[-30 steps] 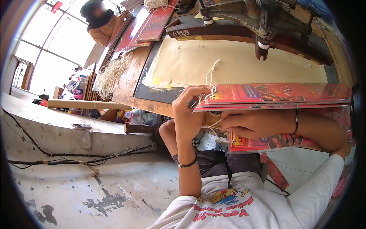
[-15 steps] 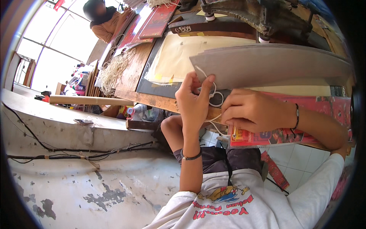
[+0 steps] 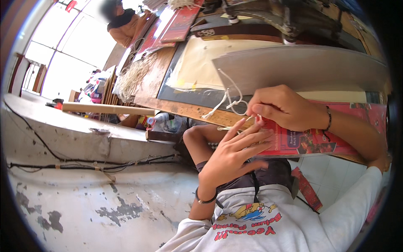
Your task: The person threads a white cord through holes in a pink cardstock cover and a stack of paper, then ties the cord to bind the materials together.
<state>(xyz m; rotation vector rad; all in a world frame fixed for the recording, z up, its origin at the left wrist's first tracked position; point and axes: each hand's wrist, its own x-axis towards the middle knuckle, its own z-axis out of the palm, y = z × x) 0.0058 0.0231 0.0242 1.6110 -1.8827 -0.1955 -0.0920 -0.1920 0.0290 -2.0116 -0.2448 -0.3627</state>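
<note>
My right hand [image 3: 287, 108] is closed in a pinch on a white string [image 3: 239, 90] at the left edge of a red printed sheet [image 3: 336, 140] with a clear, shiny cover. Just below it, my left hand [image 3: 235, 156] has its fingers stretched out and apart, the tips at the string's lower part beside the red sheet. The string loops up to the left corner of a raised stack of grey sheets [image 3: 294, 67], and a loose end hangs over the wooden table edge [image 3: 184, 110]. The fingers partly hide where the string meets the red sheet.
A heavy dark metal frame [image 3: 273, 17] stands at the table's back. Cream paper [image 3: 201, 63] lies on the dark board, with a bundle of loose string [image 3: 134, 77] to its left. Further left are a cardboard tube [image 3: 105, 109] and a seated person [image 3: 124, 27].
My left hand has let go of the string near the grey sheets' corner and come down beside my right hand, its fingers opening. The freed string end now dangles over the table edge.
</note>
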